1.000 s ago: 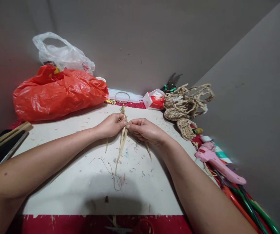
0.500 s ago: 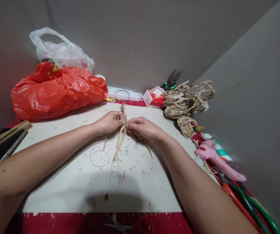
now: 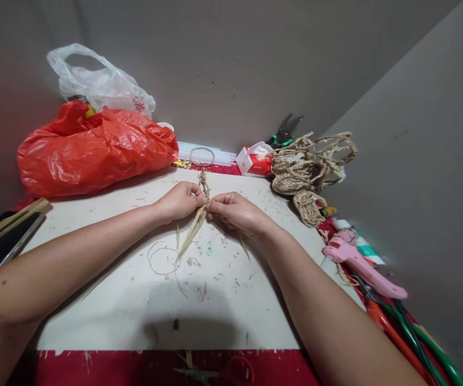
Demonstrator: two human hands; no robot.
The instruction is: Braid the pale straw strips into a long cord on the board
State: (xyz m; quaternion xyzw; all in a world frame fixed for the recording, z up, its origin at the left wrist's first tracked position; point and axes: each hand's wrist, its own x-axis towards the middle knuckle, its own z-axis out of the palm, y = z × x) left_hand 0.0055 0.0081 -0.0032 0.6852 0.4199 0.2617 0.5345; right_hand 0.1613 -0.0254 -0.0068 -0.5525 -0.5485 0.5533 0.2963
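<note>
My left hand [image 3: 179, 201] and my right hand [image 3: 237, 213] meet over the middle of the pale work board [image 3: 134, 300]. Both pinch a thin braid of dried straw strips [image 3: 204, 185]. The plaited end sticks up behind the fingers. Loose strip ends [image 3: 189, 236] hang from the pinch down to the board, slanting left. Another strip pokes out under my right wrist. A thin wire loop [image 3: 164, 260] lies on the board just in front of my left hand.
A red plastic bag [image 3: 94, 150] and a clear bag [image 3: 102, 88] sit at the back left. Woven straw pieces [image 3: 307, 169], a tissue pack [image 3: 253, 160] and pliers [image 3: 283, 134] lie at the back right. A pink glue gun [image 3: 360, 268] and coloured rods lie right. Scissors [image 3: 219, 372] rest at the near edge.
The hanging strips have swung from straight down to slanting left. The thin wire has curled into a loop on the board. My hands have stayed together.
</note>
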